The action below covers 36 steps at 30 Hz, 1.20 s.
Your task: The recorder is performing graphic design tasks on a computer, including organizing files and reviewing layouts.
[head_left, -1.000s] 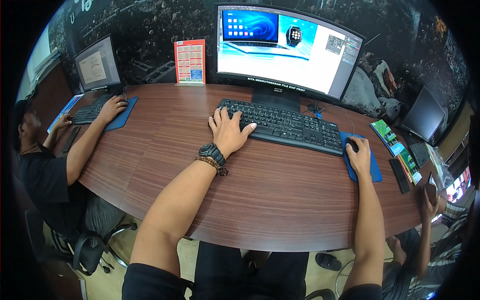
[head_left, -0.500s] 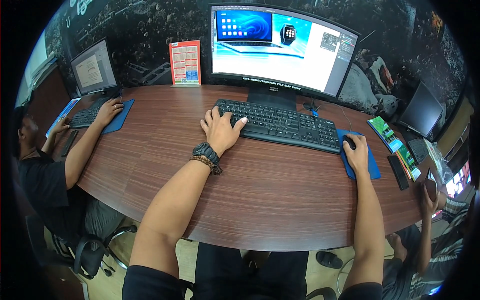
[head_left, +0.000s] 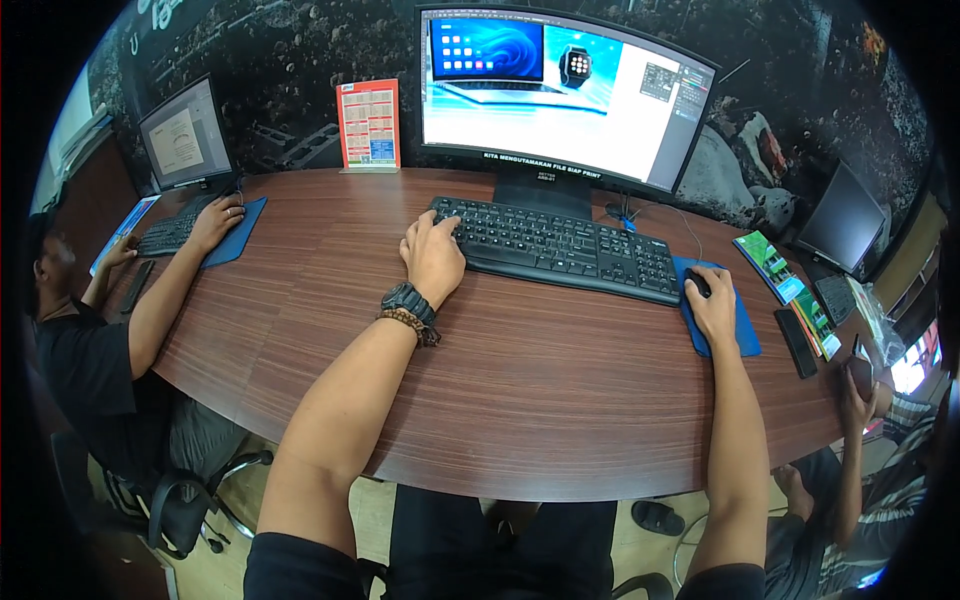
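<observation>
My left hand (head_left: 433, 258) lies over the left end of a black keyboard (head_left: 560, 248). Its fingertips touch the keys there, the thumb is drawn in beside the palm, and nothing is held. A dark watch (head_left: 407, 300) and a beaded bracelet (head_left: 408, 322) circle that wrist. At the keyboard's right end, my right hand (head_left: 712, 305) is curled over a black mouse (head_left: 698, 286), which sits on a blue mouse pad (head_left: 743, 335). Behind the keyboard stands a curved monitor (head_left: 560, 125), its screen showing a picture of a laptop and a smartwatch.
All this is on a brown wooden desk (head_left: 560, 400). A red-and-white stand-up card (head_left: 369, 125) is left of the monitor. One person (head_left: 95, 340) works at another keyboard on the left. Leaflets (head_left: 768, 262) and a dark flat case (head_left: 795, 343) lie right, near a person holding a phone (head_left: 860, 375).
My left thumb has pulled in from the keys toward the palm, and the left fingers sit closer together. The right hand stays on the mouse; the screen looks the same.
</observation>
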{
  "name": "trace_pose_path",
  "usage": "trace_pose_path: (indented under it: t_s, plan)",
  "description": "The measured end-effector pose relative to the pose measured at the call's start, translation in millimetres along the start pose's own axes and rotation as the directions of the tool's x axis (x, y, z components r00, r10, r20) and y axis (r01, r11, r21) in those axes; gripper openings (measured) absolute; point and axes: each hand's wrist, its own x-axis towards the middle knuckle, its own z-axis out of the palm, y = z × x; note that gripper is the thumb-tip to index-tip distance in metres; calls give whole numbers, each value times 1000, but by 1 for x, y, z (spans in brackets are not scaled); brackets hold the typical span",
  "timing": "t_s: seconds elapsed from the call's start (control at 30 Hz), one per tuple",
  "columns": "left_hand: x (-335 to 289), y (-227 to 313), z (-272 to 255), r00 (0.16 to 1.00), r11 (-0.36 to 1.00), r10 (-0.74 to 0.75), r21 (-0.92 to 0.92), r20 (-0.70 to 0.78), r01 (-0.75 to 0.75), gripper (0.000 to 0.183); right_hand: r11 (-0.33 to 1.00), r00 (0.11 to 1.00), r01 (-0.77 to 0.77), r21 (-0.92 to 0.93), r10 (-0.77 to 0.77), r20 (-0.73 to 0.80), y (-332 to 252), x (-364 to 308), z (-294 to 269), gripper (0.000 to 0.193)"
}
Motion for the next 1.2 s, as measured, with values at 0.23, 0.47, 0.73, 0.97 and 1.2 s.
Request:
trace_pose_path:
  t_s: [0.23, 0.47, 0.73, 0.97, 1.2]
  plan:
    - [1, 0, -1, 1000, 999, -16, -28, 3, 16, 32, 1000, 1000, 0, -2, 0, 12, 0, 1, -1, 33]
    - [1, 3, -1, 1000, 1000, -12, -14, 6, 12, 31, 1000, 1000, 28, 3, -28, 0, 4, 2, 1, 32]
    - [-1, 3, -2, 1000, 1000, -15, -8, 17, 15, 32, 1000, 1000, 18, 1, -18, 5, 2, 1, 0, 32]
    - [-1, 2, -1, 1000, 1000, -8, -1, 7, 8, 32, 1000, 1000, 18, 6, -18, -10, 4, 2, 2, 32]
    - [0, 2, -1, 1000, 1000, -9, -3, 8, 9, 32, 1000, 1000, 26, 15, -25, -7, 6, 2, 2, 31]
